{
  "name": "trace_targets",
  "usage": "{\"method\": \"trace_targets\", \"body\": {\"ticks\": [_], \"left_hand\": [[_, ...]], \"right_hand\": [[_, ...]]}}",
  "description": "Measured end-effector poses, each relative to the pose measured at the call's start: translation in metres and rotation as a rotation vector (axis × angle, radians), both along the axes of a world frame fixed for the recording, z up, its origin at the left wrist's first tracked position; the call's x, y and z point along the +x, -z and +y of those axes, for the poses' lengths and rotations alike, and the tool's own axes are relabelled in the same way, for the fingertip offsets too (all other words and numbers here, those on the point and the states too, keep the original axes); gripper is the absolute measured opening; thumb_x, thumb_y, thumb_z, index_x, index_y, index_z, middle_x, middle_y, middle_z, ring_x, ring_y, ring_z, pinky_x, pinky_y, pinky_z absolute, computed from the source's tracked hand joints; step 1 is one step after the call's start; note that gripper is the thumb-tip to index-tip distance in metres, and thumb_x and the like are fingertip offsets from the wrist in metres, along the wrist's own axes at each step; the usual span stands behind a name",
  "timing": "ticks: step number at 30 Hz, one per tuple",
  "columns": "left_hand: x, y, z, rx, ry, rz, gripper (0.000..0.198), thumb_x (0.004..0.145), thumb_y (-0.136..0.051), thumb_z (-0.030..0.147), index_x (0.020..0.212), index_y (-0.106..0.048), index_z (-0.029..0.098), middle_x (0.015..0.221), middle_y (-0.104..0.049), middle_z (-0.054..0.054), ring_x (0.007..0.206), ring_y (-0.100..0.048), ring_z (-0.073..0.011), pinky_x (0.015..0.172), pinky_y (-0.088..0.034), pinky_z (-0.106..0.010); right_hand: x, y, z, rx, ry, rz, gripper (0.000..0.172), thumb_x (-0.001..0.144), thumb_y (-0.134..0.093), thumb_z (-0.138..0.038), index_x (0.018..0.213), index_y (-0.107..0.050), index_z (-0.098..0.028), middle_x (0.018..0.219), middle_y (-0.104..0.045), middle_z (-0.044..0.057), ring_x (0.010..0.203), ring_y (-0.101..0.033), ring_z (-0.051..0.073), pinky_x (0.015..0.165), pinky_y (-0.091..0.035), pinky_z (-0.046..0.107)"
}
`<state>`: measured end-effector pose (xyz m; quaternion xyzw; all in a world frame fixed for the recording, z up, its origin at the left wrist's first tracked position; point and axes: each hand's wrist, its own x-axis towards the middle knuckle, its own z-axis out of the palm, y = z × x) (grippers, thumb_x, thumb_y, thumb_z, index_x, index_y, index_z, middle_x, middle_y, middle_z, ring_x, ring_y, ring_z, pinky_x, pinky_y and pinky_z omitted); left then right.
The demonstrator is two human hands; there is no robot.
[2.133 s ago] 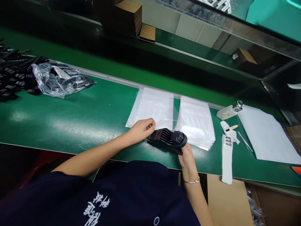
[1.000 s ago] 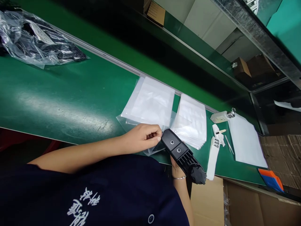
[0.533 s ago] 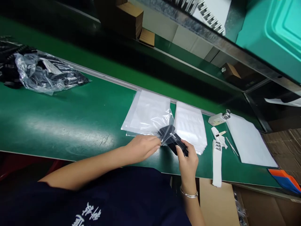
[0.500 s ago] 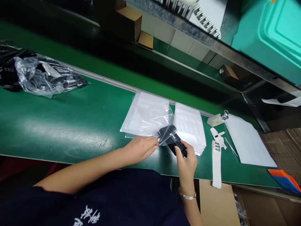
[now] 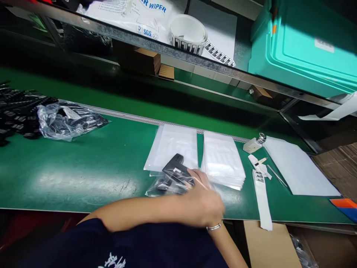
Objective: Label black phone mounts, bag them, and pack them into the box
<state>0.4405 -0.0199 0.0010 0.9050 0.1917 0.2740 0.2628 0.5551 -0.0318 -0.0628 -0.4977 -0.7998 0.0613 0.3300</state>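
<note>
A black plastic comb-like part (image 5: 173,172) lies inside a clear plastic bag (image 5: 160,186) on the green bench (image 5: 83,167), in front of a flat pile of clear bags (image 5: 174,143). My left forearm reaches across from the lower left, and my left hand (image 5: 192,204) meets my right hand (image 5: 212,204) just right of the bagged part. A bracelet is on the right wrist. Both hands are smeared by motion. Fingertips reach the bag's right end, but I cannot make out any grip.
A second stack of bags (image 5: 223,160) lies to the right, then a small bottle (image 5: 252,144), a label strip (image 5: 263,197), tweezers and white sheets (image 5: 298,167). At far left are loose black parts (image 5: 13,111) and a bagful (image 5: 67,119). Overhead, a shelf holds a teal crate (image 5: 301,41).
The black part was pushed by my right hand into the bag that my left hand held open. The bagged part now lies flat on the bench, and both hands have drawn together beside it.
</note>
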Motion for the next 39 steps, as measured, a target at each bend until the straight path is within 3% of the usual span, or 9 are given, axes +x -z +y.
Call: {"method": "trace_targets", "body": {"ticks": [4,9,13,18,23,26,31,35,39], "left_hand": [[-0.020,-0.017,-0.002,0.000,0.359,-0.048,0.019,0.094,-0.050,0.026,0.104,-0.065,0.020,0.101,-0.073,-0.008,0.096,-0.067,-0.0190,0.089,-0.051,-0.029],[-0.080,-0.051,0.046,-0.080,0.069,0.278,0.037,0.087,-0.059,0.023,0.123,-0.060,0.018,0.126,-0.066,-0.013,0.120,-0.060,-0.0284,0.109,-0.039,-0.045],[-0.082,-0.030,0.062,-0.500,0.332,0.447,0.043,0.069,-0.076,0.030,0.110,-0.067,0.021,0.101,-0.074,-0.004,0.093,-0.070,-0.0262,0.090,-0.052,-0.036],[-0.073,0.020,0.046,-0.869,-0.086,0.025,0.065,0.077,-0.067,0.054,0.128,-0.053,0.017,0.126,-0.064,-0.012,0.114,-0.062,-0.0292,0.097,-0.049,-0.039],[-0.042,0.026,0.025,-0.654,-0.220,0.126,0.103,0.075,-0.072,0.047,0.154,-0.011,0.021,0.130,-0.060,-0.016,0.110,-0.064,-0.0298,0.094,-0.051,-0.042],[-0.013,0.016,0.010,-0.444,0.006,0.228,0.121,0.078,-0.072,0.040,0.152,0.023,0.026,0.103,-0.071,-0.007,0.082,-0.071,-0.0242,0.070,-0.057,-0.034],[0.035,-0.002,-0.006,-0.089,0.437,0.014,0.091,0.096,-0.048,0.050,0.153,0.020,0.032,0.108,-0.071,-0.009,0.085,-0.072,-0.0219,0.072,-0.059,-0.033],[0.053,0.007,0.005,-0.029,0.371,0.081,0.073,0.096,-0.042,0.054,0.157,-0.008,0.032,0.131,-0.063,-0.011,0.113,-0.066,-0.0268,0.086,-0.058,-0.036],[0.057,0.060,0.026,0.055,0.205,0.189,0.047,0.097,-0.046,0.037,0.143,-0.042,0.033,0.124,-0.067,-0.003,0.107,-0.068,-0.0223,0.079,-0.059,-0.028]], "right_hand": [[0.012,-0.017,0.002,0.061,-0.145,-0.145,0.036,0.095,-0.052,-0.024,0.131,-0.056,-0.025,0.114,-0.068,0.013,0.103,-0.064,0.036,0.092,-0.053,0.057],[0.015,-0.061,-0.015,0.078,-0.355,-0.267,0.035,0.098,-0.045,-0.013,0.126,-0.059,-0.030,0.116,-0.069,0.005,0.107,-0.065,0.024,0.106,-0.046,0.049],[0.024,-0.083,-0.015,0.049,-0.551,-0.228,0.028,0.097,-0.055,-0.019,0.124,-0.061,-0.027,0.121,-0.068,0.006,0.120,-0.059,0.024,0.108,-0.044,0.046],[0.079,-0.071,-0.023,0.073,0.172,0.527,0.035,0.103,-0.040,-0.041,0.134,-0.052,-0.029,0.125,-0.063,0.009,0.109,-0.064,0.025,0.084,-0.058,0.041],[0.070,-0.077,-0.049,0.018,-0.041,0.118,0.052,0.091,-0.059,-0.057,0.130,-0.057,-0.022,0.128,-0.060,0.014,0.119,-0.056,0.032,0.096,-0.050,0.046],[0.069,-0.082,-0.050,-0.163,-0.082,0.007,0.053,0.087,-0.065,-0.056,0.120,-0.059,-0.015,0.110,-0.065,0.013,0.098,-0.063,0.025,0.082,-0.054,0.035],[0.122,-0.068,-0.085,-0.333,-0.290,0.159,0.027,0.090,-0.067,-0.043,0.091,-0.059,-0.017,0.082,-0.062,0.002,0.073,-0.061,0.014,0.066,-0.047,0.021],[0.179,-0.082,-0.165,-0.130,0.180,0.416,0.036,0.095,-0.055,-0.050,0.075,-0.057,-0.020,0.067,-0.057,-0.001,0.057,-0.054,0.012,0.053,-0.043,0.023],[0.249,-0.112,-0.256,0.353,1.201,0.386,0.029,0.089,-0.061,-0.047,0.075,-0.057,-0.022,0.065,-0.054,-0.003,0.055,-0.049,0.015,0.052,-0.038,0.025]]}}
